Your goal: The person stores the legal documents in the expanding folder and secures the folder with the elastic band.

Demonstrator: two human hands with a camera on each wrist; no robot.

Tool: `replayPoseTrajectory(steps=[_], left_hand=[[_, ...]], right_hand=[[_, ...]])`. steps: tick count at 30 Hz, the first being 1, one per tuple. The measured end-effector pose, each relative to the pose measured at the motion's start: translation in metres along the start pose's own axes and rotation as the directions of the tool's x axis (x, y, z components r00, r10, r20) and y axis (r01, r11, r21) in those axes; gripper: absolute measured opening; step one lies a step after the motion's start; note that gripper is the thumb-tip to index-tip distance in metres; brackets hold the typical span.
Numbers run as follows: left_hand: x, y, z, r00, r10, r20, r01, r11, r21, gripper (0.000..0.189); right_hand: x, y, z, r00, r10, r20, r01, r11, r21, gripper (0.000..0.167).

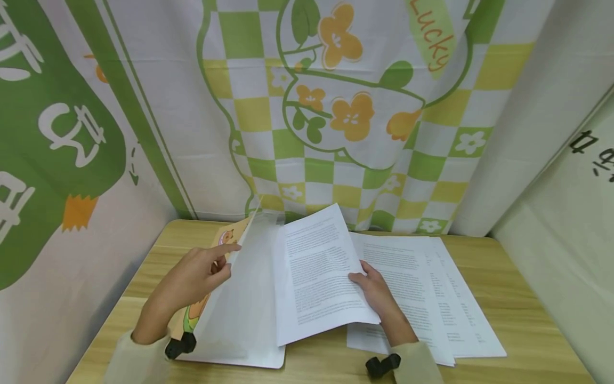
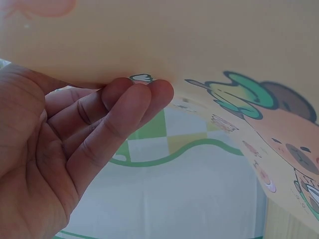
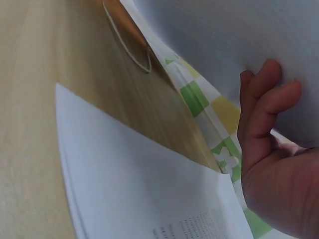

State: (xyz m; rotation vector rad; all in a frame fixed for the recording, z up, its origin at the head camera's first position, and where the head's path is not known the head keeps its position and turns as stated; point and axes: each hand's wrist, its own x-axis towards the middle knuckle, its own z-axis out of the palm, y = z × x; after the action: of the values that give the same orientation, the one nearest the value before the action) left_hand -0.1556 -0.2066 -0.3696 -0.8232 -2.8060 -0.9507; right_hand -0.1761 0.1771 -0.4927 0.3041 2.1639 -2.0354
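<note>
A plastic folder [image 1: 249, 288] lies spread on the table at left of centre, its cartoon-printed cover [image 2: 239, 40] raised at a slant. At the cover's edge, my left hand [image 1: 199, 274] holds it, with some fingers curled and the index finger stretched along it; the left wrist view shows several fingers against the printed side. My right hand [image 1: 376, 288] grips the right edge of a printed sheet [image 1: 321, 266], thumb in front and fingers behind. That sheet stands tilted over the folder's right part. Whether more than one sheet is in the grip, I cannot tell.
More printed sheets [image 1: 455, 304] lie fanned on the wooden table [image 1: 518, 309], under and right of my right hand. Patterned curtains [image 1: 345, 133] hang along the back edge and both sides. A thin cord [image 3: 124, 45] shows in the right wrist view.
</note>
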Motion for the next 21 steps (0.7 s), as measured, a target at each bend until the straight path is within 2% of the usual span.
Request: replayPoseTrajectory(steps=[8,15,21], left_hand=[[0.0,0.0,0.0,1.0,-0.002,-0.003,0.002,1.0,-0.001,0.038],[0.0,0.001,0.0,1.0,-0.004,0.002,0.004,1.0,0.0,0.038],[0.001,0.0,0.0,1.0,-0.007,0.001,0.007,1.0,0.001,0.038]], right_hand=[[-0.003,0.001,0.004,1.0,0.019,-0.006,-0.019,0.999,0.035,0.056],[-0.009,0.004,0.012,0.999,0.032,-0.036,-0.032,0.999,-0.014,0.06],[-0.014,0.007,0.018,0.999,0.035,0.017,-0.036,0.998,0.057,0.058]])
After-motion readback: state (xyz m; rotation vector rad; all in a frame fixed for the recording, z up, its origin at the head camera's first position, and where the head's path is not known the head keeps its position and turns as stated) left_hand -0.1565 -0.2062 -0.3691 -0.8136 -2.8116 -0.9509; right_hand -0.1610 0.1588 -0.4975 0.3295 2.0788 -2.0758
